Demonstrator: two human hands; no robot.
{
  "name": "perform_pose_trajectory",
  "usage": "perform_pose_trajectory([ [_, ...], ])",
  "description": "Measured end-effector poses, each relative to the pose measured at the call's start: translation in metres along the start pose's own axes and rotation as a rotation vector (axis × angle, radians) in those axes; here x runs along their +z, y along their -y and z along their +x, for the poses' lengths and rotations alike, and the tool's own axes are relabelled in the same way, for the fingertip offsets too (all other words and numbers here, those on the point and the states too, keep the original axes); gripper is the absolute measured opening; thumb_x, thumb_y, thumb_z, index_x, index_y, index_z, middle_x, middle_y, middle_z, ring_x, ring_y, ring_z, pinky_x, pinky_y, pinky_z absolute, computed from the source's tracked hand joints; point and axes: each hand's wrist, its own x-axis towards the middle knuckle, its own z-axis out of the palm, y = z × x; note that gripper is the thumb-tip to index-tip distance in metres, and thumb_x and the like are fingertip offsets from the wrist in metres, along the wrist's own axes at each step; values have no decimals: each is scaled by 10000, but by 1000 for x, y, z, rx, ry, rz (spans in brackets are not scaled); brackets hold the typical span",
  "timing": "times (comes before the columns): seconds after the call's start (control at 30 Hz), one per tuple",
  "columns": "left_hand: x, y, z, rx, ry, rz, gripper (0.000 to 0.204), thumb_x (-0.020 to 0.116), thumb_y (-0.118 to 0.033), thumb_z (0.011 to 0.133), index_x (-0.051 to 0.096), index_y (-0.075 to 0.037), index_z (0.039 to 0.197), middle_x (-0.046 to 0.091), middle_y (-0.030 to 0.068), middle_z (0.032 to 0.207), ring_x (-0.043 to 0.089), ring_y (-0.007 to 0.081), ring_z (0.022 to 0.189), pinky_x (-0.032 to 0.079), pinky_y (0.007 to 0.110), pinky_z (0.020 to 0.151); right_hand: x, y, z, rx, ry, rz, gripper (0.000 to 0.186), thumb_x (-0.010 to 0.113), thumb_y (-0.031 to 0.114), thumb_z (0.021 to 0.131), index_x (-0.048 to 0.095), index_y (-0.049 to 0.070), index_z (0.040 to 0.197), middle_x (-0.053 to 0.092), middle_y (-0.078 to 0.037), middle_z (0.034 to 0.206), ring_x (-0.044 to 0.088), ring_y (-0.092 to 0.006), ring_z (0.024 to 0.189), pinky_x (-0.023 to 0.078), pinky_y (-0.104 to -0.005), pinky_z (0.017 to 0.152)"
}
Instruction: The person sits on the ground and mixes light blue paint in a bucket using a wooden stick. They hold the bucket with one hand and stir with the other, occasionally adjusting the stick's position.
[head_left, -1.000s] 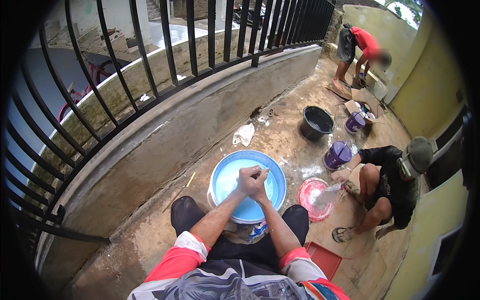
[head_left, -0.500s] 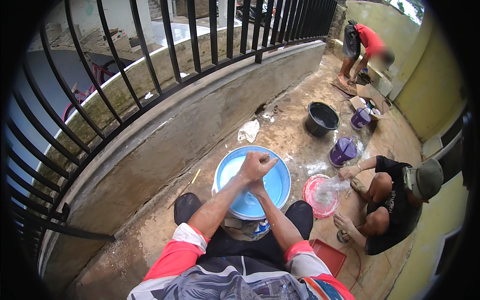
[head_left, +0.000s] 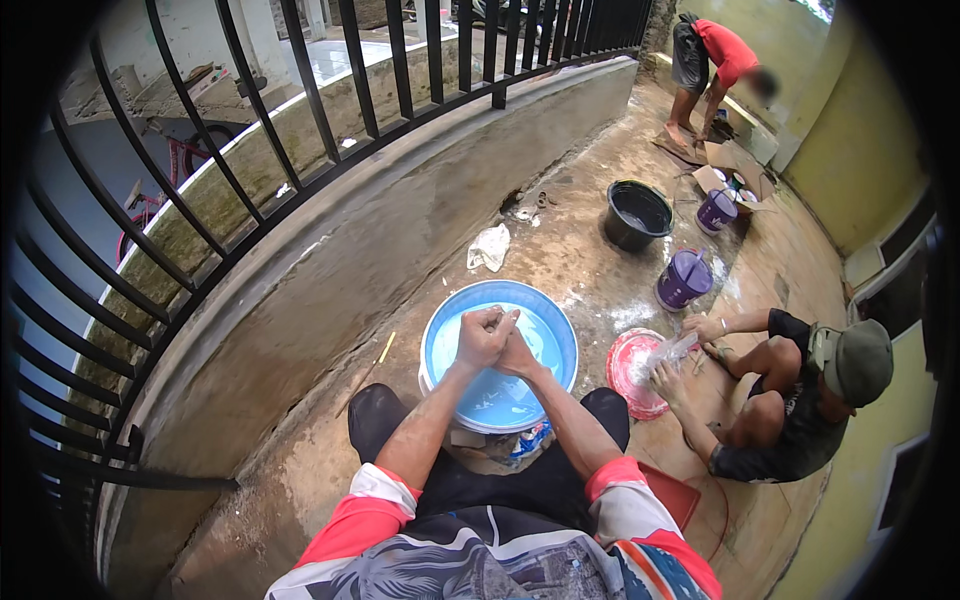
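Observation:
My left hand (head_left: 483,337) and my right hand (head_left: 514,354) are pressed together over a round blue tub (head_left: 571,360), which stands between my knees. Fingers of both hands are curled inward; whether anything is inside them is hidden. Pale blue liquid (head_left: 540,330) fills the tub below them, and whitish smears mark the fingers. To the right, a crouching co-worker in a dark cap has both hands at a clear plastic bag (head_left: 676,350). That bag is above a red lid (head_left: 625,375) coated with white powder.
Purple pails (head_left: 684,282) and a black tub (head_left: 638,218) stand ahead to the right. A white cloth (head_left: 489,248) lies by the low wall (head_left: 400,200) with black railings. Near my right knee is a red tray (head_left: 670,495). Another person bends over at the far end.
My hands have shifted from left crossed over right to side by side, fingers curled together. The co-worker's nearer hand has moved up to the plastic bag. The view has shifted slightly.

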Motion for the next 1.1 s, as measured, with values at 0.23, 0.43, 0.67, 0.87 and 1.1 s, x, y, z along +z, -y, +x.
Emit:
perform_pose_trajectory([
  [0.23, 1, -26, 25, -60, 138, 156, 426, 725, -221, 863, 511, 40, 605, 370, 85, 506, 320, 115, 513, 298, 353, 481, 11, 27, -2, 248, -106, 513, 359, 667, 13, 785, 541, -10, 1120, 615, -128, 1027, 614, -261, 947, 503, -404, 811],
  [0.43, -18, -21, 27, 125, 67, 256, 350, 721, -156, 868, 576, 31, 609, 437, 62, 499, 369, 75, 487, 315, 325, 455, 41, 12, 16, 8, -225, 382, 443, 716, 10, 740, 532, -10, 1143, 579, -151, 1118, 588, -253, 1078, 487, -389, 865],
  [0.67, -19, -10, -4, 292, -90, 153, 267, 694, -84, 866, 609, 41, 646, 508, 61, 517, 448, 75, 492, 348, 295, 464, 20, 6, 24, -102, -9, 209, 407, 734, 95, 738, 574, 11, 1103, 635, -184, 1047, 641, -336, 1000, 508, -415, 814],
  [0.87, 20, -18, -17, 81, -231, -184, 330, 658, -117, 907, 604, 26, 614, 558, 14, 534, 487, 84, 479, 365, 284, 468, -3, 0, -2, -129, -82, -23, 294, 710, 147, 739, 650, 40, 1006, 700, -187, 906, 681, -401, 863, 541, -449, 722],
  [1.1, 19, -10, 22, -33, -87, 181, 422, 710, -236, 880, 577, 26, 578, 519, 45, 489, 463, 93, 459, 350, 323, 455, 19, 12, -9, 250, -271, 129, 234, 676, 164, 803, 665, 8, 977, 703, -236, 932, 689, -399, 918, 529, -462, 750],
])
